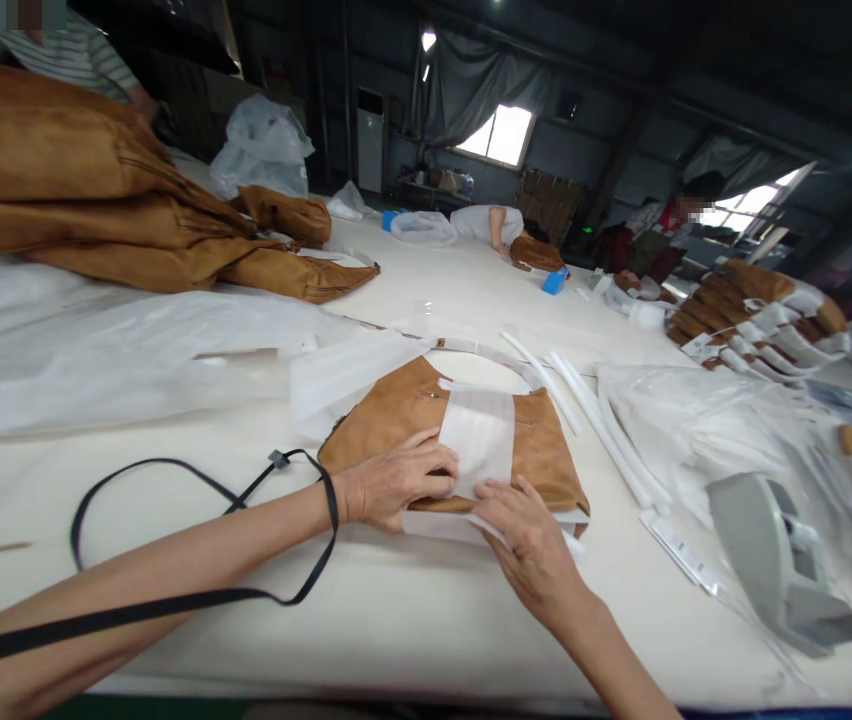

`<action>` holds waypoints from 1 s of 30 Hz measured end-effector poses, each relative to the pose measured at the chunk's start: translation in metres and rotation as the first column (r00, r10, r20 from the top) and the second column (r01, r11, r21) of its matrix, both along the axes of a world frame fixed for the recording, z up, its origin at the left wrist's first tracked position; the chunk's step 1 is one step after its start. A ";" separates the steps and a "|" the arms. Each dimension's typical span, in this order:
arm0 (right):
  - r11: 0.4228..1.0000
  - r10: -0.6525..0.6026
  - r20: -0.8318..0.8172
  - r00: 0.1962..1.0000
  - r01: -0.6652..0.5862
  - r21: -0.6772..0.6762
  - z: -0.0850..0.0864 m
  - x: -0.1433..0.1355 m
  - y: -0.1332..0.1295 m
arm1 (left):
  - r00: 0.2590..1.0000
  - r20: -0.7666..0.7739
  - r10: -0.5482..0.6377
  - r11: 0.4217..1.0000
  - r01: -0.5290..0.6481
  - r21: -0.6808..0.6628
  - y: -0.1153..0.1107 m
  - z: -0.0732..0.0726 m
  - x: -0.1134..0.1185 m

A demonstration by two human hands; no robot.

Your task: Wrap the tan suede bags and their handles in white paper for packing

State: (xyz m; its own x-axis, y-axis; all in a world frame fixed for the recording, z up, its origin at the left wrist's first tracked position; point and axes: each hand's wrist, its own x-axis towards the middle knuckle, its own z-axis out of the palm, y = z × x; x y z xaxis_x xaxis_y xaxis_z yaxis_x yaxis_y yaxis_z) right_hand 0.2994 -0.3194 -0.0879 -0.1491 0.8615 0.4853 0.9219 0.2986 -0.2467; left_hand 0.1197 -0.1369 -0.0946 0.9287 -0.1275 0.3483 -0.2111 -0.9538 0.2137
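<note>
Lying at twelve o'clock, the brown bag (550, 455) runs nine to three; left hand (400, 482) and right hand (527, 540), half curled, touch its six-o'clock edge equally near. Whether they pinch, I cannot tell.

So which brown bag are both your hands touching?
The brown handbag lying front and centre, white sheet down its middle. The left hand and right hand touch it; the other bags lie farther off.

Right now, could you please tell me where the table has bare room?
Bare table shows between the right forearm and the grey device, and between the forearms, nearer than the brown bag. Crowded: far left, with piled bags and plastic sheeting; right, with white tubes and loose plastic.
</note>
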 end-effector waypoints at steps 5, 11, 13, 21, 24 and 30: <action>0.977 -0.138 -0.259 0.956 0.089 -0.193 0.001 0.001 0.007 | 0.998 -0.062 -0.029 0.987 0.019 -0.162 0.004 0.003 -0.007; 0.922 -0.346 -0.482 0.805 0.194 -0.336 -0.001 0.002 0.015 | 0.966 -0.218 -0.141 0.935 0.058 -0.349 0.014 0.009 -0.011; 0.907 -0.385 -0.512 0.768 0.212 -0.364 -0.003 0.001 0.018 | 0.974 -0.212 -0.082 0.946 0.009 -0.325 0.011 0.008 -0.008; 0.829 -0.556 -0.462 0.691 0.419 -0.371 -0.010 0.000 0.032 | 0.942 -0.101 0.321 0.823 -0.330 -0.462 -0.014 -0.003 0.005; 0.791 -0.611 -0.445 0.655 0.496 -0.358 -0.011 0.003 0.034 | 0.916 -0.112 0.385 0.789 -0.390 -0.474 -0.016 -0.005 0.008; 0.844 -0.449 -0.433 0.782 0.530 0.083 -0.002 -0.019 0.008 | 0.898 -0.147 0.414 0.757 -0.430 -0.492 -0.016 -0.010 0.011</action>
State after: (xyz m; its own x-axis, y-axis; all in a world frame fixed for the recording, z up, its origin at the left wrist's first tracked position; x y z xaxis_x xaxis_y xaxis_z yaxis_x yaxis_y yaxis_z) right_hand 0.2801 -0.3117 -0.0901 0.4993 0.6511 0.5716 0.7983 -0.0892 -0.5956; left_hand 0.1312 -0.1528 -0.1043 0.8569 0.4639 0.2247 0.2005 -0.7015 0.6839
